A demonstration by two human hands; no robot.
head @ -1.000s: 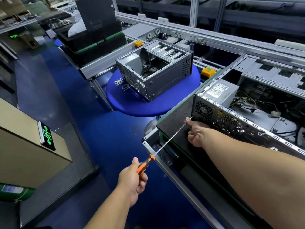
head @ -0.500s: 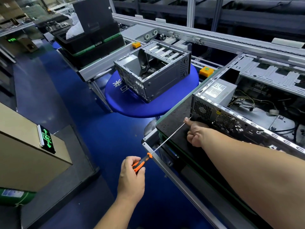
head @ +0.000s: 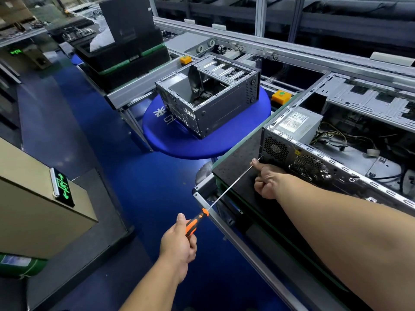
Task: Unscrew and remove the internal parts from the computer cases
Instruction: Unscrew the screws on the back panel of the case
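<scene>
The orange-and-black handle of a long screwdriver (head: 197,222) was gripped by the left hand (head: 178,244), fingers curled round it, at six o'clock in the view. Its thin shaft was run up towards two o'clock, the long axis slanting from the handle to the tip, which was set at the lower rear corner of the open computer case (head: 318,162). Beside that tip the right hand (head: 267,180) was held with fingers curled and the thumb pressed against the shaft. The case was laid on a dark pallet (head: 238,162) at three o'clock, its fan grilles turned towards the person. At twelve o'clock a second, emptied case (head: 208,97) was seen on a round blue table (head: 186,144). Open blue floor (head: 139,187) was left at nine o'clock.
</scene>
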